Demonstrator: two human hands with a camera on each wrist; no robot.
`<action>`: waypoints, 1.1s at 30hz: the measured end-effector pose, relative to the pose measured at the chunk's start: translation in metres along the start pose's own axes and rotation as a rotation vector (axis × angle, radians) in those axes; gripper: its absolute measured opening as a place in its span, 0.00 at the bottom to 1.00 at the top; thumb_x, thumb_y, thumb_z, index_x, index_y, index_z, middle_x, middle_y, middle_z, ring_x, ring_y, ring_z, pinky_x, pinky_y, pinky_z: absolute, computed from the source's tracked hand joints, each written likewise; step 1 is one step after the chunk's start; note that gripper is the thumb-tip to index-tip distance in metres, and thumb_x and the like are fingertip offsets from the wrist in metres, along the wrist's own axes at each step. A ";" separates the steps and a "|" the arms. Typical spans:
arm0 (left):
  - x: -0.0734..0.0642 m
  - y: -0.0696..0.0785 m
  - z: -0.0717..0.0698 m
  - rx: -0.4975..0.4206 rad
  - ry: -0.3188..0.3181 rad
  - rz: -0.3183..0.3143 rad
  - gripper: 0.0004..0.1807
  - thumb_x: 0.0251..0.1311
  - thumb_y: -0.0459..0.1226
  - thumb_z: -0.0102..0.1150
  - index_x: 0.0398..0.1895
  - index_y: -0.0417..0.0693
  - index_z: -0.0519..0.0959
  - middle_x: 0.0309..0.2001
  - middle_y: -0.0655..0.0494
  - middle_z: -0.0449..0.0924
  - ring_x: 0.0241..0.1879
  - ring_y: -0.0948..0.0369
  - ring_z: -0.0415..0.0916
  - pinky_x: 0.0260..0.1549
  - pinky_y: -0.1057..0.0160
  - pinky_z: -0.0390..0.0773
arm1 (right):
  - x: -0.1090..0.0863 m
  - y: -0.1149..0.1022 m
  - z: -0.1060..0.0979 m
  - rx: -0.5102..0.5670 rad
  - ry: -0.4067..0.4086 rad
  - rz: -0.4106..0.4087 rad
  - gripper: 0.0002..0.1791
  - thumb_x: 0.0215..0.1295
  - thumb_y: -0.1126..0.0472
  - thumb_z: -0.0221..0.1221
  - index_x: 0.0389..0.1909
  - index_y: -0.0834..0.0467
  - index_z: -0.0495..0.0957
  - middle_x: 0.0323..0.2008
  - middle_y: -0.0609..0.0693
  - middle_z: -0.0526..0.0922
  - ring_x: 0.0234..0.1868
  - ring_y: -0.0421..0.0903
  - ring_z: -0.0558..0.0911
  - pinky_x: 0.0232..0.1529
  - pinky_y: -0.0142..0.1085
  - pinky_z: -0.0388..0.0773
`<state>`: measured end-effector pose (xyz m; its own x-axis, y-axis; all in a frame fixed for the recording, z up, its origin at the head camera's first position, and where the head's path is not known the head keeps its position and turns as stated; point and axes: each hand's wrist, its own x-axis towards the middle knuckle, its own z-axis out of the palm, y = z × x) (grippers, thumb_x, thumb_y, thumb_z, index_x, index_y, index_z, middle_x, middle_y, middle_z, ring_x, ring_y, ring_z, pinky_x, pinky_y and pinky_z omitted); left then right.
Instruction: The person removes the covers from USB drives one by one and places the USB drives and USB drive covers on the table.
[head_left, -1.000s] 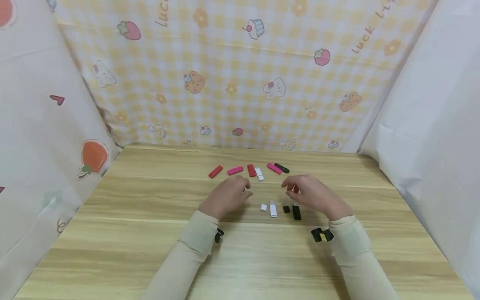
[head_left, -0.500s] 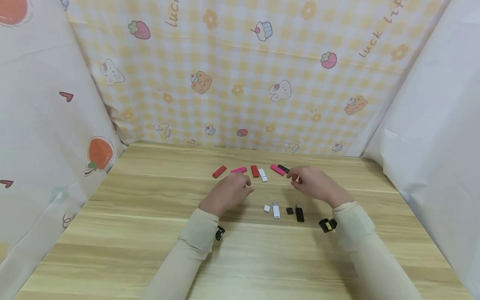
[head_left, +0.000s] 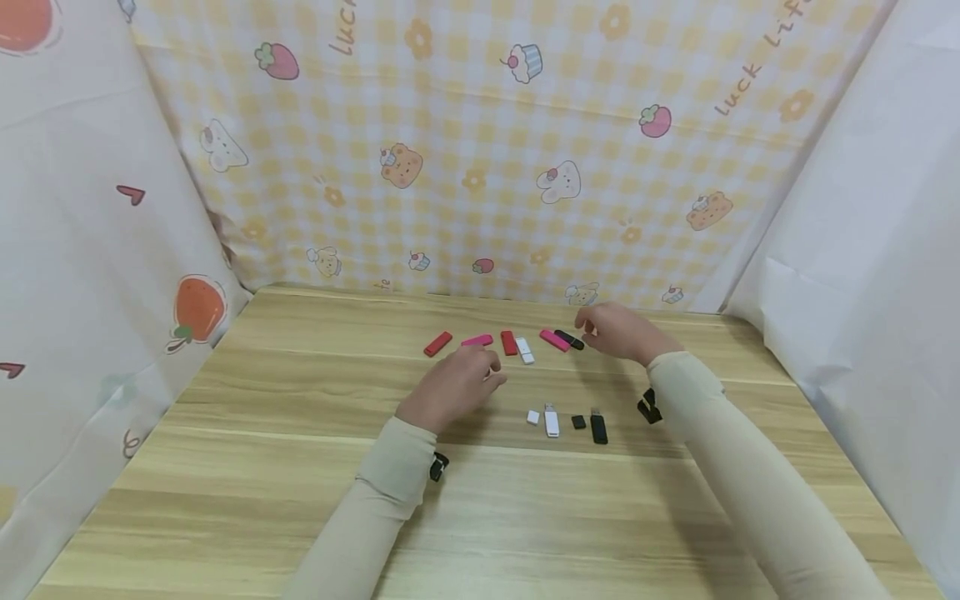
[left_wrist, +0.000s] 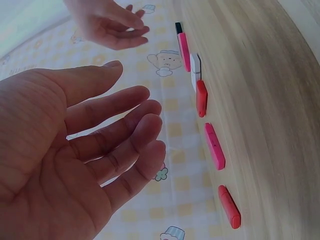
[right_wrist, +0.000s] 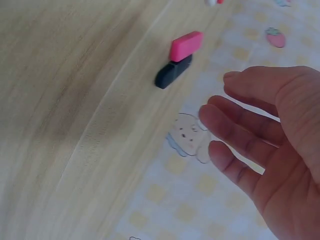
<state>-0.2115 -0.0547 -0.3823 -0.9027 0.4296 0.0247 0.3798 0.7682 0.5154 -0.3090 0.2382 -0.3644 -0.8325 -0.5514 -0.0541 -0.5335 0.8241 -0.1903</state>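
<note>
My right hand [head_left: 621,332] hovers beside the back-right pair of USB sticks, fingers loosely bent and holding nothing. That pair is a black USB stick [right_wrist: 172,74] with a pink USB stick [right_wrist: 186,46] lying against it. My left hand [head_left: 456,385] is over the table in front of another pink USB stick [left_wrist: 214,146], its fingers relaxed around nothing. Between the hands, nearer me, lie an uncapped white USB stick [head_left: 551,421] with its white cap [head_left: 532,417], and an uncapped black USB stick [head_left: 598,427] with its black cap [head_left: 578,422].
Along the back row also lie a red USB stick [head_left: 438,343] at the left, plus a second red stick [head_left: 509,342] beside a capped white stick [head_left: 524,351]. Patterned cloth [head_left: 480,150] rises behind the wooden table [head_left: 300,467], with white side sheets [head_left: 847,225].
My right hand has moved away from me, from above the uncapped black stick to beside the back-right pair. The left hand stays nearly still. The head view has shifted slightly.
</note>
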 end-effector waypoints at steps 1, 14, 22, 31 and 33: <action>0.000 0.000 0.000 0.002 0.002 -0.001 0.14 0.78 0.41 0.63 0.55 0.40 0.88 0.53 0.48 0.88 0.47 0.56 0.83 0.53 0.55 0.86 | 0.004 0.001 0.001 -0.001 -0.018 0.019 0.14 0.74 0.70 0.63 0.56 0.69 0.83 0.51 0.64 0.89 0.53 0.59 0.88 0.58 0.54 0.85; -0.001 -0.001 0.000 0.006 -0.009 -0.001 0.14 0.78 0.40 0.63 0.54 0.39 0.88 0.53 0.48 0.89 0.47 0.56 0.83 0.52 0.56 0.86 | 0.042 0.012 0.026 -0.012 -0.099 0.099 0.15 0.75 0.69 0.62 0.58 0.69 0.83 0.53 0.65 0.88 0.55 0.61 0.88 0.60 0.54 0.85; 0.001 0.000 0.003 0.003 -0.025 -0.016 0.14 0.78 0.41 0.63 0.55 0.41 0.88 0.50 0.50 0.88 0.42 0.58 0.79 0.47 0.59 0.84 | 0.049 0.012 0.039 0.034 -0.087 0.140 0.15 0.77 0.67 0.60 0.60 0.67 0.81 0.54 0.66 0.87 0.58 0.61 0.87 0.62 0.55 0.83; 0.003 -0.001 0.003 0.022 -0.027 -0.018 0.14 0.78 0.41 0.63 0.54 0.42 0.88 0.46 0.52 0.87 0.38 0.59 0.77 0.41 0.61 0.81 | 0.053 0.006 0.043 0.039 -0.076 0.120 0.14 0.76 0.66 0.62 0.58 0.66 0.83 0.55 0.64 0.88 0.58 0.61 0.87 0.62 0.54 0.84; 0.003 -0.001 0.003 0.022 -0.030 -0.020 0.14 0.78 0.41 0.63 0.54 0.42 0.88 0.46 0.52 0.87 0.38 0.59 0.77 0.39 0.61 0.80 | 0.053 0.006 0.044 0.039 -0.071 0.128 0.14 0.76 0.66 0.63 0.59 0.65 0.83 0.55 0.64 0.88 0.59 0.61 0.87 0.63 0.54 0.83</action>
<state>-0.2142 -0.0529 -0.3854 -0.9036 0.4283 -0.0114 0.3667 0.7867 0.4966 -0.3496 0.2078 -0.4113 -0.8799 -0.4510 -0.1497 -0.4162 0.8834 -0.2152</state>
